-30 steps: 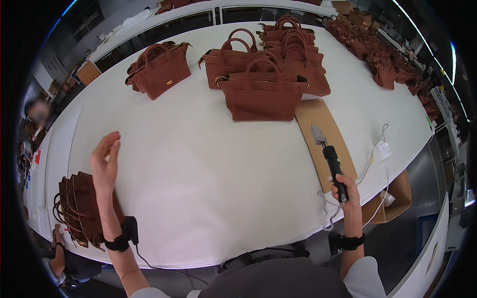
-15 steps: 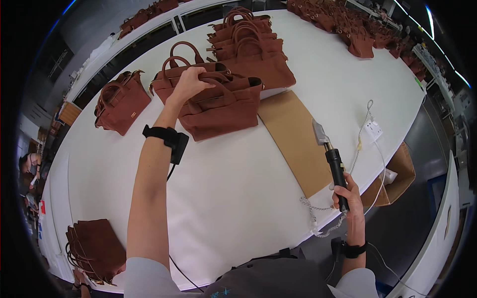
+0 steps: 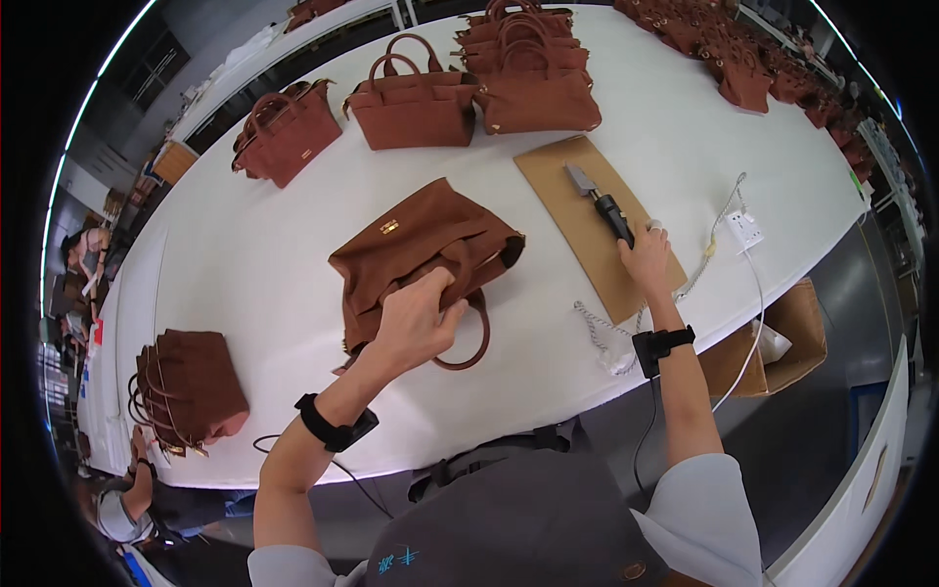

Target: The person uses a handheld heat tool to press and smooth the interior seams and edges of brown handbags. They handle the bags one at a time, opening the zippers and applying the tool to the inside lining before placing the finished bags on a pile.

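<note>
A brown leather handbag [image 3: 425,235] lies tilted in the middle of the white table, its gold plate upward and its two handles toward me. My left hand [image 3: 419,318] is closed round one of the handles. Farther right, a small hand iron [image 3: 615,217] with a flat metal head and black grip lies over a tan cardboard sheet [image 3: 567,220]. My right hand [image 3: 646,256] is closed on the rear end of its grip, with some fingers hidden. A pale braided cord [image 3: 696,278] trails beside this hand.
Brown handbags stand along the far side: one at left [image 3: 293,137], one beside it [image 3: 416,110] and a row [image 3: 538,93]. More bags [image 3: 191,382] sit near left, by a co-worker [image 3: 132,504]. A socket block [image 3: 745,230] lies right; a cardboard box [image 3: 797,342] stands below the table edge.
My left hand has pulled a handbag from the far group toward me and turned it over onto its side. My right hand has moved the iron forward and down onto the cardboard sheet.
</note>
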`<state>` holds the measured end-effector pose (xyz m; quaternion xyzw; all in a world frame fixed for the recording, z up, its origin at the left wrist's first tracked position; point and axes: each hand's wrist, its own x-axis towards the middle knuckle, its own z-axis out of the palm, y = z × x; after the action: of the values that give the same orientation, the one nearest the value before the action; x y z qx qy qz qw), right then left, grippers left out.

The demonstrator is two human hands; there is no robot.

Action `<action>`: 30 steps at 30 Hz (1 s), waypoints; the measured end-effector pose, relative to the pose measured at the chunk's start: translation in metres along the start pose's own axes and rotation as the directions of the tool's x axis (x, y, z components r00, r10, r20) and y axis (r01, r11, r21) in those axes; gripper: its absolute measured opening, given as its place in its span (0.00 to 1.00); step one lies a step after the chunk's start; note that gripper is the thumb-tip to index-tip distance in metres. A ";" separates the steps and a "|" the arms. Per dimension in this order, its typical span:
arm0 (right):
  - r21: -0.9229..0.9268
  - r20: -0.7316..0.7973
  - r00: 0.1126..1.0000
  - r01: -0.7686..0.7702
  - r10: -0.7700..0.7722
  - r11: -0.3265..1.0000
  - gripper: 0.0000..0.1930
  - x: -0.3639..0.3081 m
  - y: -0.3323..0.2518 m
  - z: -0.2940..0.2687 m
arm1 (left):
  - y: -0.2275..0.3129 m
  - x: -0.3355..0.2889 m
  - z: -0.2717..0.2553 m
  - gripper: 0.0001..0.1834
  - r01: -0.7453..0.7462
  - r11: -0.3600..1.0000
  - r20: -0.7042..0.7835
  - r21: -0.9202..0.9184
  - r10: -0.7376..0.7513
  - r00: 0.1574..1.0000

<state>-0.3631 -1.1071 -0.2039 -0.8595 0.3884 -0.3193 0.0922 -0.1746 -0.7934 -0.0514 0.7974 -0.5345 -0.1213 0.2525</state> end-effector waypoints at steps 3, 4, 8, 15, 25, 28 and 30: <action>0.463 -0.113 0.955 0.294 -0.274 0.836 0.14 -0.021 -0.093 -0.031 | 0.004 0.010 -0.016 0.12 0.020 0.969 -0.052 -0.247 -0.034 0.998; 0.588 -0.007 0.932 0.296 -0.361 0.753 0.13 -0.038 -0.123 -0.038 | 0.005 0.012 -0.020 0.12 0.016 0.972 -0.071 -0.235 -0.034 0.997; 0.668 0.301 0.824 0.178 -0.481 0.723 0.17 -0.108 -0.181 0.005 | 0.007 0.011 -0.022 0.14 0.009 0.973 -0.094 -0.230 -0.032 0.995; 0.744 0.641 0.710 -0.668 -0.291 0.007 0.18 -0.099 -0.222 0.029 | -0.060 -0.030 0.065 0.31 -0.105 0.941 -0.380 0.322 0.230 0.896; 0.239 0.042 0.756 0.628 -0.654 0.741 0.23 -0.119 -0.188 0.049 | -0.071 -0.003 -0.005 0.17 0.086 0.972 -0.530 0.219 0.044 0.847; 0.233 0.285 0.653 0.663 -0.702 0.712 0.21 -0.097 -0.208 0.048 | -0.067 -0.013 0.009 0.15 -0.021 0.961 -0.510 0.274 0.164 0.844; 0.332 0.534 0.533 0.581 -0.656 0.743 0.22 -0.089 -0.215 0.050 | -0.056 -0.020 0.014 0.18 0.004 0.966 -0.488 0.257 0.126 0.864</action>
<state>-0.2454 -0.9001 -0.1976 -0.9881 -0.0136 -0.0512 0.1441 -0.1447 -0.7620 -0.0944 0.8092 -0.4870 0.1658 0.2838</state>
